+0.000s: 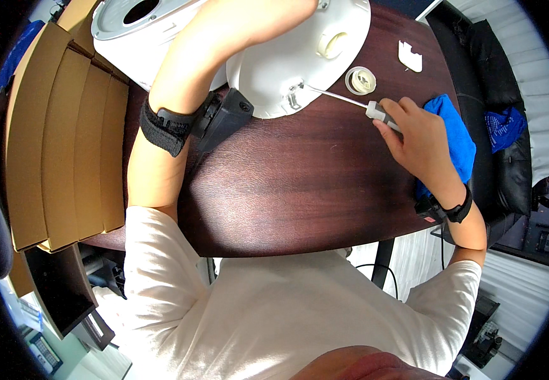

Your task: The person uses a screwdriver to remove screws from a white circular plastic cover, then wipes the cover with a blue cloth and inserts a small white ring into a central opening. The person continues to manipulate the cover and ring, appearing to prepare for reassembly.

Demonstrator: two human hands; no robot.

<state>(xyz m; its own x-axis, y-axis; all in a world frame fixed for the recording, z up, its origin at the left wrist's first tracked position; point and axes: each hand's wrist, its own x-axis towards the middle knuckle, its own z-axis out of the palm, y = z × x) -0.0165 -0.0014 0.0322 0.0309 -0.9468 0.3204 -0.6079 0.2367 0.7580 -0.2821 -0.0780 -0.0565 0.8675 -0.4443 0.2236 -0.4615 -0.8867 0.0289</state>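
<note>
My right hand (pixel 417 136) is closed round the grey-and-white handle of a screwdriver (pixel 344 99). Its shaft points left, and the tip meets or nearly meets a small metal fitting (pixel 293 95) on a large rounded white plastic cover (pixel 265 85). Over the far part of that cover reaches my left hand (pixel 287 9), its fingers cut off by the top edge. Left of the cover, partly behind my left forearm, is a white plastic housing (pixel 125 47) with a dark round opening. A small round cream-coloured part (pixel 361 81) lies right of the cover.
On the dark wooden table (pixel 287 183) a white plastic piece (pixel 410 57) lies at the far right. A blue cloth (pixel 455 136) is beside my right wrist. Cardboard boxes (pixel 65 145) stand along the left edge. A black sofa (pixel 508 95) is beyond the table's right side.
</note>
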